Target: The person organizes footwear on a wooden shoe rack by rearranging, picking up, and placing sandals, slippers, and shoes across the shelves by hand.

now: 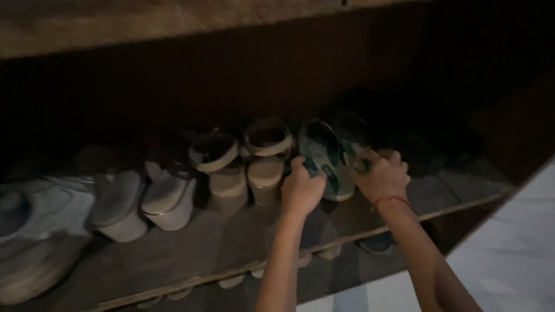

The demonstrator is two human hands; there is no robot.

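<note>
Green sandals (329, 164) stand on edge on the shoe shelf (191, 254), long axis upright. Left hand (302, 188) and right hand (381, 173) flank them, fingers closed on each sandal.

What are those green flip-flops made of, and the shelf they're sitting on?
The green flip-flops, held by the left hand and right hand, look like soft rubber or foam: thin, flat, matte soles, though the light is dim. The shelf looks like unpainted wood, brown and dull, with a paler strip along its front edge.
</note>
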